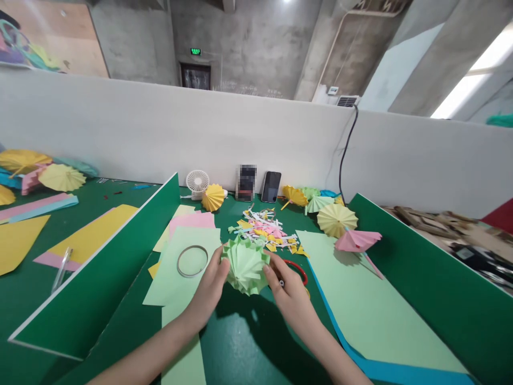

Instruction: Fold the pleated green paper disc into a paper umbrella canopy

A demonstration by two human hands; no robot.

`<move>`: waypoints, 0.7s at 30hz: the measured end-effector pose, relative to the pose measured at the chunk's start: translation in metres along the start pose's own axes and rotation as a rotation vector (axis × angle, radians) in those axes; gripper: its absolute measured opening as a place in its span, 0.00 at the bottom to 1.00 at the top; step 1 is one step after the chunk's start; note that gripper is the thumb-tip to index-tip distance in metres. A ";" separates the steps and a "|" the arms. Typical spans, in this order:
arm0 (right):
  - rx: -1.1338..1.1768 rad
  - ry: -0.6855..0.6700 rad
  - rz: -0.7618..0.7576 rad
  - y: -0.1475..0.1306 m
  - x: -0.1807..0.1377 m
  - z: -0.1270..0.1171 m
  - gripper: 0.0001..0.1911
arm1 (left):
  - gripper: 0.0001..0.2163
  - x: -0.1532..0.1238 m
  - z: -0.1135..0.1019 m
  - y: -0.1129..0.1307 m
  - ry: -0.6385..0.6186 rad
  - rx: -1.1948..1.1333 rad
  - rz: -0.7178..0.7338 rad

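Observation:
A pleated light-green paper umbrella canopy (245, 264) is held up over the green table, its folds fanning out from a point facing me. My left hand (214, 272) grips its left rim between thumb and fingers. On the opposite rim, my right hand (285, 280) pinches the paper the same way. Behind the right hand, partly hidden, lie red-handled scissors (298, 270). To the left of the canopy a roll of tape (192, 261) rests on light-green paper sheets (168, 286).
Beyond the hands is a heap of paper scraps (266, 230). Two phones, one being this dark phone (271, 186), lean against the white wall near a small fan (197, 182). A pink paper umbrella (358, 240) stands at right. Green dividers (120, 272) flank the workspace.

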State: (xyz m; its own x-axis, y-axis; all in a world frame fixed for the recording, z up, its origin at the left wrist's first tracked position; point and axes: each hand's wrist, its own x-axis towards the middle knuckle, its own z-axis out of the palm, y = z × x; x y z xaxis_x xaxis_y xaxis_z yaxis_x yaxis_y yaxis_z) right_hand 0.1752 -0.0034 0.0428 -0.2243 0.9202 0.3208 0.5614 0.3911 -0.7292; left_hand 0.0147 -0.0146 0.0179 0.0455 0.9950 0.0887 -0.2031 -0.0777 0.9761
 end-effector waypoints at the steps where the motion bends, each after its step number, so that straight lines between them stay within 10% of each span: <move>1: -0.018 0.005 -0.015 0.001 0.000 0.000 0.18 | 0.26 0.001 0.001 0.002 -0.009 -0.046 -0.047; 21: -0.175 0.011 -0.244 0.007 0.001 -0.001 0.16 | 0.25 0.004 -0.005 0.000 -0.324 -0.267 -0.344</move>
State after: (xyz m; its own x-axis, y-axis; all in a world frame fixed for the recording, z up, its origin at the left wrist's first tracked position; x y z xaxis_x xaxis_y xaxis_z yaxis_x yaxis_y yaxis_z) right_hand 0.1800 -0.0001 0.0389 -0.3610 0.7987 0.4814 0.6209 0.5910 -0.5150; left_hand 0.0102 -0.0102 0.0174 0.4436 0.8869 -0.1288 -0.3629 0.3092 0.8790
